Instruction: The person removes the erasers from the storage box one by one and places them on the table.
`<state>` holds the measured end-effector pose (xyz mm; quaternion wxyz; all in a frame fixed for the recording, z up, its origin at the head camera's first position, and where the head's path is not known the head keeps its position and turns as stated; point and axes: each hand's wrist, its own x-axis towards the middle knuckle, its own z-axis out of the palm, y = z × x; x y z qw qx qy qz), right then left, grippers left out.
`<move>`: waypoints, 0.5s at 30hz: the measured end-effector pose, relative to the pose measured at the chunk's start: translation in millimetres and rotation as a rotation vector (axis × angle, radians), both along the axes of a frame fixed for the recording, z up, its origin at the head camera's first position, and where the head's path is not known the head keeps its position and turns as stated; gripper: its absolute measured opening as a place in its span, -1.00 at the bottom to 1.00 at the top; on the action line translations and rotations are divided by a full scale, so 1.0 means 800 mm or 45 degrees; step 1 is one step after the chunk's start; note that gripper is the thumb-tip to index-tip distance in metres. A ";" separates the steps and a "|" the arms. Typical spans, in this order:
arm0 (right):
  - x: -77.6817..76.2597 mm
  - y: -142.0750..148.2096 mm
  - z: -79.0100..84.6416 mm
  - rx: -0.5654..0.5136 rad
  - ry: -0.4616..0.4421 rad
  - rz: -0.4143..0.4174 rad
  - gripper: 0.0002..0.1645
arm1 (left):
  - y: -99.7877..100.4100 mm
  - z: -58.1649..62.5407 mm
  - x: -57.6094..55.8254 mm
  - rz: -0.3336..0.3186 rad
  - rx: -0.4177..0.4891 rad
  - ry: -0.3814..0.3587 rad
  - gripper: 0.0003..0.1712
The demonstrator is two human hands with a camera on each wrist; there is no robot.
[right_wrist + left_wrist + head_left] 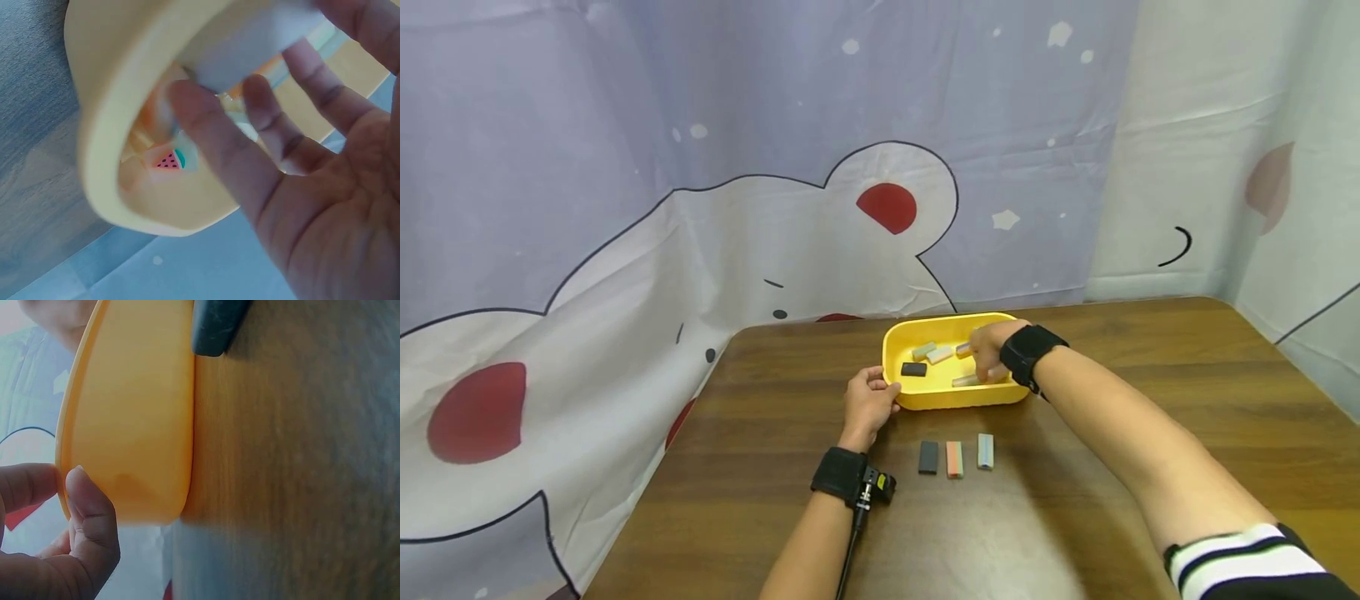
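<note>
My left hand [868,404] holds the near left corner of a yellow plastic basket [958,401], with thumb and finger at its rim in the left wrist view. My right hand [992,343] reaches down inside the basket at its right end. In the right wrist view its fingers are spread beside a pale grey block [244,50], blurred; I cannot tell whether they touch it. Several small eraser-like blocks lie in the basket, among them a black block [913,369], a pale pinkish block [940,355] and a greenish block [924,351]. One watermelon-printed block [169,160] shows in the right wrist view.
In front of the basket, a dark grey block [928,458], an orange and green block [954,460] and a pale blue block [986,451] stand in a row on the wooden table [760,467]. A patterned curtain [760,250] hangs behind the table.
</note>
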<state>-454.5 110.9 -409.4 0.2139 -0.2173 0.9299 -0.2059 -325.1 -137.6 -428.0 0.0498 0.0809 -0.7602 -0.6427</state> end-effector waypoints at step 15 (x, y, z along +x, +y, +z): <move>0.070 -0.001 0.088 0.157 0.224 0.187 -0.81 | 0.004 -0.001 -0.003 0.006 -0.006 -0.006 -0.48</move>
